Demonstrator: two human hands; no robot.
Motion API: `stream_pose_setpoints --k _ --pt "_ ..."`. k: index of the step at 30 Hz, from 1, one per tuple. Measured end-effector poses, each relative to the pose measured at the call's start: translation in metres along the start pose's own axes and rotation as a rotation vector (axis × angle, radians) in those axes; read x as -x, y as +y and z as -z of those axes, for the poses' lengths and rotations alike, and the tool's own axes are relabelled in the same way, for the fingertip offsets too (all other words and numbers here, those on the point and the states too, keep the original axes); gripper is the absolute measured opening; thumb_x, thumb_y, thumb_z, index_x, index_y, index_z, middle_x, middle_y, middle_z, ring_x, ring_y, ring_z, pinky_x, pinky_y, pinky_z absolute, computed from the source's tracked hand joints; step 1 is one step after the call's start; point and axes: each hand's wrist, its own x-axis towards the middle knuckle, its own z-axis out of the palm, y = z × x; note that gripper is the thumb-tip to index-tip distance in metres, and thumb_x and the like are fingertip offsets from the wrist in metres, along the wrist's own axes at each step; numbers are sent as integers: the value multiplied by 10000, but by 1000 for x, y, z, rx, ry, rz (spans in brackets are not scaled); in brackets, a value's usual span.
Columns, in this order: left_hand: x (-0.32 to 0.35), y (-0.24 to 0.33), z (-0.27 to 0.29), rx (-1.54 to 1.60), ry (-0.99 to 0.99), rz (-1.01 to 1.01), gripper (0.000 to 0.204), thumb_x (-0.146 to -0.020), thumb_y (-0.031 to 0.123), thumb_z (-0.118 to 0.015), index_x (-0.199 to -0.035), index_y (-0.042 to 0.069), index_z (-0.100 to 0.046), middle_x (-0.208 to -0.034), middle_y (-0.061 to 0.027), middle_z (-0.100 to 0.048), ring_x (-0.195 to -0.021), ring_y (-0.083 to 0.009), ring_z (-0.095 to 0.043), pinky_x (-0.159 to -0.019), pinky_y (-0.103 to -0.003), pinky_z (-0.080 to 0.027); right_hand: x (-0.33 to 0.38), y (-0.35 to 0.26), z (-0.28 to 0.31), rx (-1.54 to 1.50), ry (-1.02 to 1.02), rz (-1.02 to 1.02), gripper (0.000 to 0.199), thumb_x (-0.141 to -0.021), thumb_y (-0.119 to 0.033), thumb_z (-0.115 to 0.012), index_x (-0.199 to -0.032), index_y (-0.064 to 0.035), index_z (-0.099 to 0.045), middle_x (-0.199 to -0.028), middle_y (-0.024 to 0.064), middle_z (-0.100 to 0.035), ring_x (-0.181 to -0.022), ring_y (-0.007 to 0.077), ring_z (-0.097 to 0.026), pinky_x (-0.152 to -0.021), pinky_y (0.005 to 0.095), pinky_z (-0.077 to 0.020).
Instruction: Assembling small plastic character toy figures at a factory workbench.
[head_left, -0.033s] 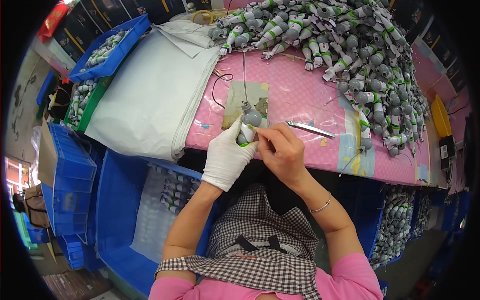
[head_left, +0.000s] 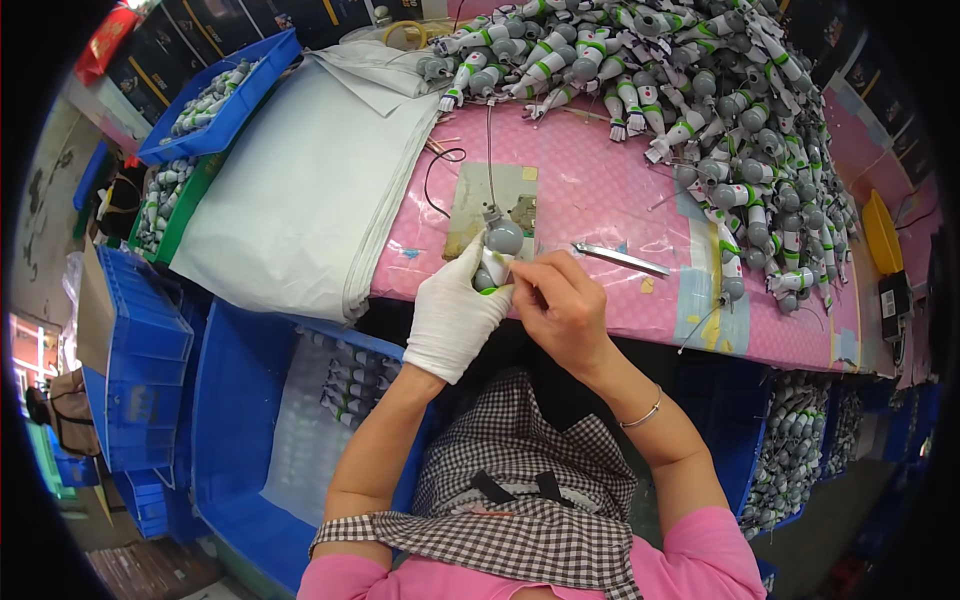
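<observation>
My left hand (head_left: 455, 315), in a white glove, is closed around a toy arm (head_left: 496, 262) with white segments, green trim and a grey ball (head_left: 505, 237) at its far end. A thin wire or cord runs up from a small metal piece by that ball. My bare right hand (head_left: 565, 300) is pinched closed against the right side of the toy arm, fingertips at the white segment. What it pinches, if anything, is too small to make out. Beyond the toy arm lies a metal plate (head_left: 470, 195) on the pink table covering. Metal tweezers (head_left: 622, 258) lie right of my hands.
A large heap of toy arms (head_left: 740, 130) covers the table's back right. White sheets (head_left: 310, 170) lie at the left. A blue tray (head_left: 225, 100) and a green tray (head_left: 180, 235) hold more arms. Below the table's left edge stands a big blue bin (head_left: 235, 400).
My right hand has shifted very slightly, its fingertips staying beside the toy arm. My left hand and the toy arm are almost unmoved.
</observation>
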Motion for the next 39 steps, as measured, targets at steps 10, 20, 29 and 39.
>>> stream_pose_setpoints --k 10,20,29,39 --pt "0 1 -1 -34 4 36 498 -710 163 -719 -1161 30 -556 -842 -196 -637 -775 -316 -644 -669 -362 -507 2 0 -1 -6 9 -25 202 -694 87 -657 -875 3 -631 -761 79 -580 -569 161 -579 -480 256 -474" --pt "0 2 1 -110 32 16 514 -713 154 -722 -1172 1 -547 -863 -159 -648 -770 -270 -647 -678 -344 -509 -2 6 2 -51 69 -46 174 -714 75 -656 -871 3 -642 -767 74 -588 -564 128 -556 -480 238 -444" --pt "-3 12 37 1401 -106 321 304 -974 268 -426 -1135 18 -489 -999 -106 -572 -936 -239 -604 -808 -406 -514 11 30 33 -345 148 -584 135 -848 -18 -610 -972 6 -657 -794 -16 -578 -581 20 -481 -509 162 -387" --pt "-45 12 37 787 -86 253 417 -868 180 -632 -1204 -2 -464 -987 -82 -587 -797 -156 -616 -645 -293 -525 -6 11 16 -361 -132 -186 173 -769 60 -629 -924 -9 -667 -823 39 -587 -612 99 -538 -530 204 -430"
